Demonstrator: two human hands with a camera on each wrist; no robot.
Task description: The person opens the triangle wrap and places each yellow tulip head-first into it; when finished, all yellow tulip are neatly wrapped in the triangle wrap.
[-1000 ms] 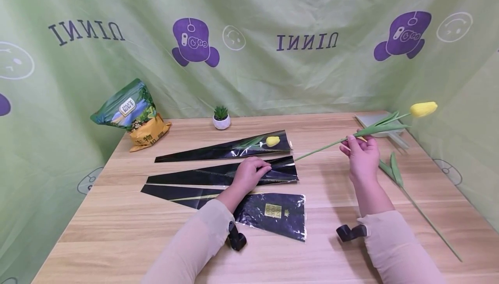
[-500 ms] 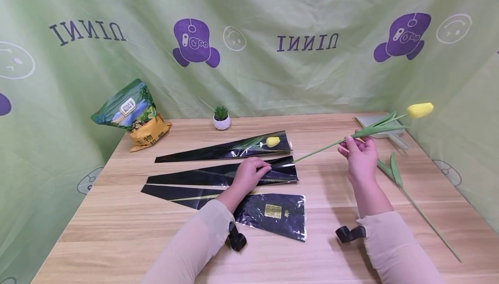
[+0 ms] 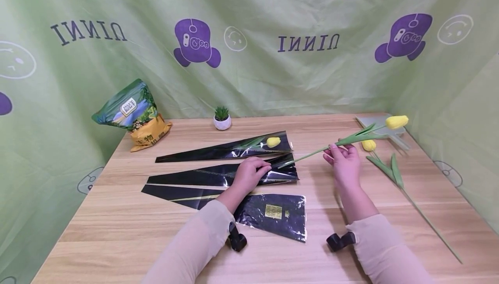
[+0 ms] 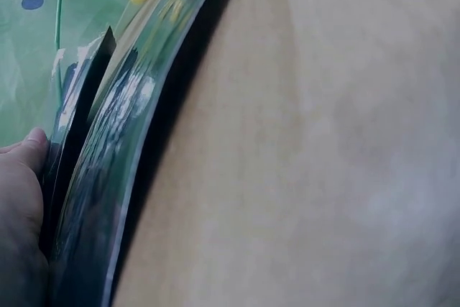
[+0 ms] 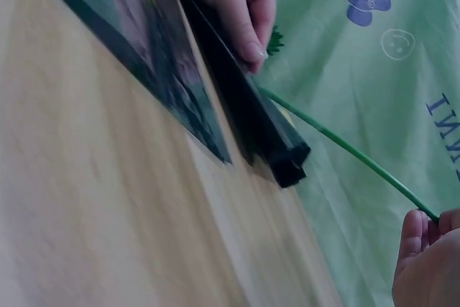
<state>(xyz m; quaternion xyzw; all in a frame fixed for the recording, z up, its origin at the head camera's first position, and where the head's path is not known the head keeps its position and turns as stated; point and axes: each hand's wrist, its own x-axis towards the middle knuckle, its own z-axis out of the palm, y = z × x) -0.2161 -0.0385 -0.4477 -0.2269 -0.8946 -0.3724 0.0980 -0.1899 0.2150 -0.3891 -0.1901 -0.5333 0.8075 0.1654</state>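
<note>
Glossy black at left: pinching the middle sleeve [image 3: 195, 174] near its mouth with the left hand [image 3: 249, 175]. Rightward, pinching the yellow tulip [image 3: 358, 137] by its stem, below the leaves, with the right hand [image 3: 345, 164], with its lower end at the mouth; impossible to tell whether inside. Apparently threading stem into sleeve; next, probably best to spread the mouth and slide leftward. Compared with half a second ago, held lower and farther left, uncovering the bloom of another tulip [image 3: 396, 173] on the table [image 3: 109, 240].
</note>
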